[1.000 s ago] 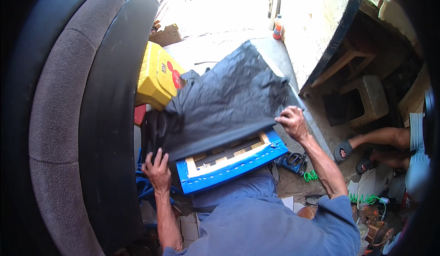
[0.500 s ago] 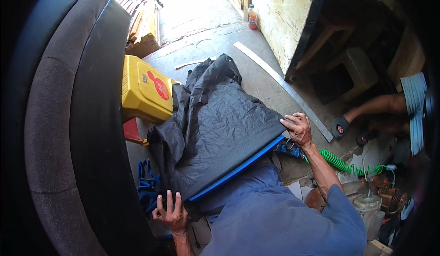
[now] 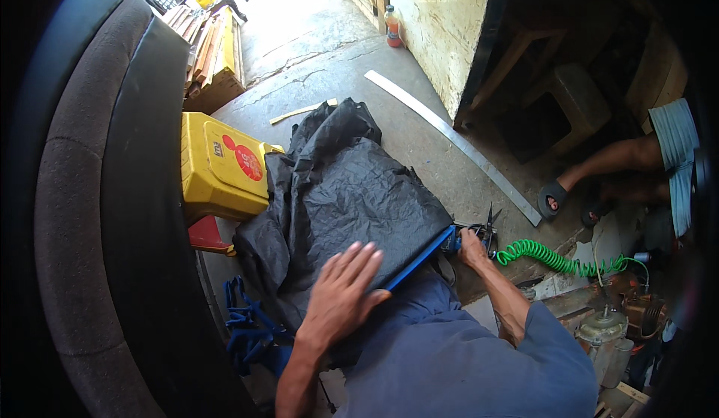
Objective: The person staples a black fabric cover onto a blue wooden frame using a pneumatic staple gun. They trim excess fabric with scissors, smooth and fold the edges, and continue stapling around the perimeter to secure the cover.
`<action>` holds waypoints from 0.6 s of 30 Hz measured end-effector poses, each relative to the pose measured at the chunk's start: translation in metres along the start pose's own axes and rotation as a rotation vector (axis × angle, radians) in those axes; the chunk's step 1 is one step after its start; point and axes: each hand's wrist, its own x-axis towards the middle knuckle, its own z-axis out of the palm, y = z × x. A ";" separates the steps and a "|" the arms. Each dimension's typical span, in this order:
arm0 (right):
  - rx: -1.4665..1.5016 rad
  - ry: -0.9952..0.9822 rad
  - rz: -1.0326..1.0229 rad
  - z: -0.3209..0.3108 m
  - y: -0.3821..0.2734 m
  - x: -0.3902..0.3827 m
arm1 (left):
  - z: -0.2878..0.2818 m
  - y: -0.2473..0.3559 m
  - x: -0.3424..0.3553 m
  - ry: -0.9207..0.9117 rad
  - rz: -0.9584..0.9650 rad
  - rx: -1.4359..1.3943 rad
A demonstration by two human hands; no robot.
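A crumpled black fabric sheet (image 3: 352,193) lies over a panel across my lap, with a blue edge strip (image 3: 419,261) showing along its near right side. My left hand (image 3: 344,287) is over the near part of the fabric, open, its fingers stretched out and close together; whether it presses on the cloth is hard to tell. Beyond the right corner of the panel, my right hand (image 3: 472,247) is closed around a blue air tool (image 3: 451,243), mostly hidden by the fingers and panel. A green coiled hose (image 3: 550,259) runs right from beside that hand. Dark-handled scissors (image 3: 490,227) lie beside it.
A yellow plastic stool (image 3: 221,167) stands left of the fabric, near a long padded piece (image 3: 71,193). Blue straps (image 3: 243,320) lie below it. A pale metal strip (image 3: 457,144) crosses the floor. Another person's legs (image 3: 614,165) and a compressor-like machine (image 3: 636,320) are at the right.
My left hand has moved up and right from the near corner onto the fabric. My right hand has left the fabric's right corner and taken hold of the blue air tool.
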 end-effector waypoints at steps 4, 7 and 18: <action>-0.275 0.110 0.112 0.040 0.003 0.001 | 0.059 -0.003 0.041 -0.286 0.176 0.004; -0.438 0.098 0.123 0.037 -0.002 0.001 | 0.087 -0.006 0.040 -0.335 0.157 0.098; -0.412 0.253 -0.069 -0.009 0.019 -0.023 | 0.134 -0.010 0.028 -0.187 0.134 0.118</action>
